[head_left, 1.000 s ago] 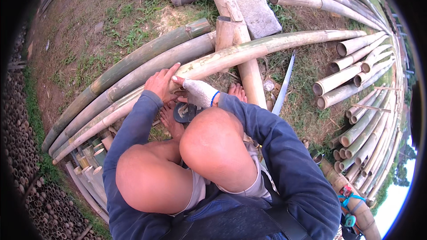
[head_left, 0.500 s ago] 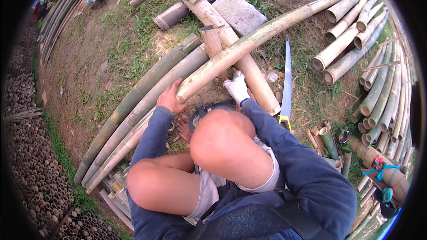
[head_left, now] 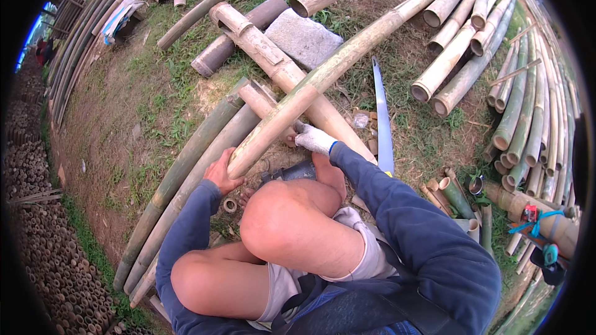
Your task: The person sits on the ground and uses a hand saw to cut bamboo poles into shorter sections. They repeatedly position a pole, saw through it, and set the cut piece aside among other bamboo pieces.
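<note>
A long pale-green bamboo pole slants from the far right down toward my knees. My bare left hand is closed around its near cut end, thumb on one side and fingers on the other. Beneath this pole passes a short bamboo piece. My right hand, in a white glove, is closed at the short piece's lower end; its fingertips are partly hidden. Under the pole also lies a thick notched bamboo length, crossing it. A hand saw rests on the ground right of my right hand, its handle mostly behind my sleeve.
A grey stone block and a dark bamboo log lie beyond. Two bamboo poles run along my left. Stacked bamboo poles fill the right side, near a bamboo post with tools tied on. Many cut tubes are piled far left.
My view has shifted, so most things sit further left. The short bamboo piece has tilted further left under the long pole. My right forearm now covers most of the saw's handle.
</note>
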{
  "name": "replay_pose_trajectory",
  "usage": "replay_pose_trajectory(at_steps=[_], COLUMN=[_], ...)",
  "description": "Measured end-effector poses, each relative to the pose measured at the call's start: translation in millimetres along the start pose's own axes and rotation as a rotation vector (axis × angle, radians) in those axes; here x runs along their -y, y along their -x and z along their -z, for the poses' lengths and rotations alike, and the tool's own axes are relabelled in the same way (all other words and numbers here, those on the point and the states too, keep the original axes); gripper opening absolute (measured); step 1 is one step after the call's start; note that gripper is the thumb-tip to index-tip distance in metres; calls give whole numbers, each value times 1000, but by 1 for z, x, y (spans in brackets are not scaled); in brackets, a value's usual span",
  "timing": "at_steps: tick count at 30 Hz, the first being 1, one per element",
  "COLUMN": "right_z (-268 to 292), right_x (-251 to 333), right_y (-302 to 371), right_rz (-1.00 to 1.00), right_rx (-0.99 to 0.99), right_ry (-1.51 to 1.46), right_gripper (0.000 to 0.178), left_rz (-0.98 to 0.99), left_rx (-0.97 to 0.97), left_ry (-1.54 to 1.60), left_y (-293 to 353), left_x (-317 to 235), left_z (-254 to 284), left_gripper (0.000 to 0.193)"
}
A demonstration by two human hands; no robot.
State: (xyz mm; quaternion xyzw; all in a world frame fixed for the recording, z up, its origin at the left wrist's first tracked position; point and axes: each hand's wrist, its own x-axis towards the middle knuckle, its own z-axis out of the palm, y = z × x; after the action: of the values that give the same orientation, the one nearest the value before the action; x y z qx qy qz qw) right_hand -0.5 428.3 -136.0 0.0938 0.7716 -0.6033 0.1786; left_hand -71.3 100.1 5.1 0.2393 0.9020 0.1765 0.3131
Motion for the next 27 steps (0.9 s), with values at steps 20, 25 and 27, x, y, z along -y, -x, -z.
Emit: replay_pose_trajectory(at_steps=[20, 25, 27], right_z=[144, 115, 105], right_x=[21, -55, -83], right_y=[321, 389, 407], right_rz=[-416, -577, -607], right_rx=[-298, -609, -647], right_ry=[-121, -180, -205], right_gripper=[36, 49, 47], left_rz=[40, 42, 12], left_rx=[-69, 54, 108], left_ry=[-36, -36, 1], left_y=[27, 9, 0], left_x=[77, 80, 86], left_z=[21, 13, 11], left_gripper=[91, 104, 110])
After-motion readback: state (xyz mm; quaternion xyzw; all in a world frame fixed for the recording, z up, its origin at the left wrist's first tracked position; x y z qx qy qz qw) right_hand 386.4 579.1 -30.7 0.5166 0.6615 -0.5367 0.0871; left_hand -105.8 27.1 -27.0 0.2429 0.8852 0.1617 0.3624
